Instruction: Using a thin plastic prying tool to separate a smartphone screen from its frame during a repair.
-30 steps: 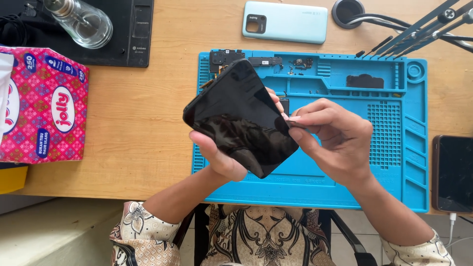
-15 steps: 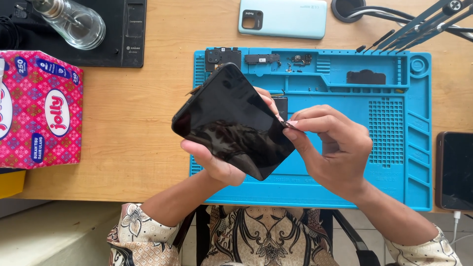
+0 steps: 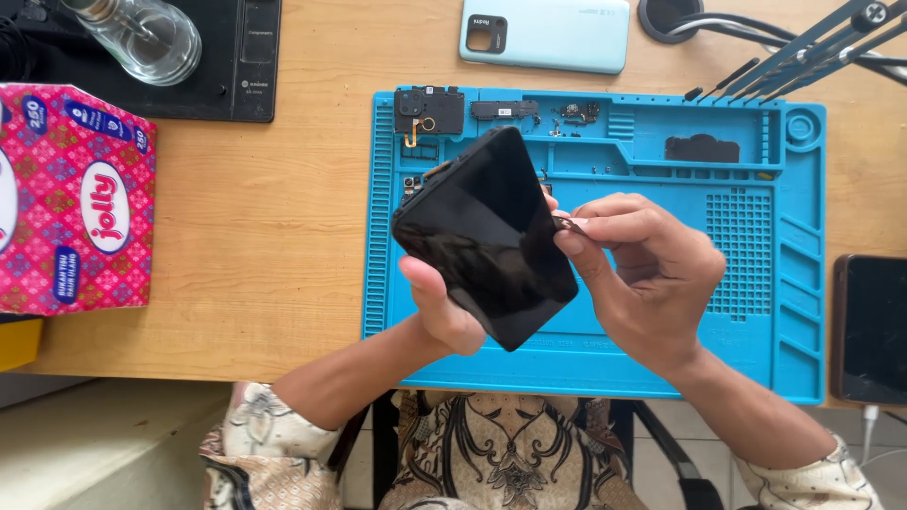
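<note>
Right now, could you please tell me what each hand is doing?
Left hand: holding the glossy black phone screen.
Right hand: fingertips pinched at its edge; contents unclear.

The black phone (image 3: 484, 236) hides most of the left hand's (image 3: 442, 310) fingers.

Black phone (image 3: 487, 236) tilted (glossy screen up), above mat.

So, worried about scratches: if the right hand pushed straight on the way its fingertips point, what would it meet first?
Probably the right edge of the black phone screen that the left hand holds; the right hand pinches something small right there.
</note>
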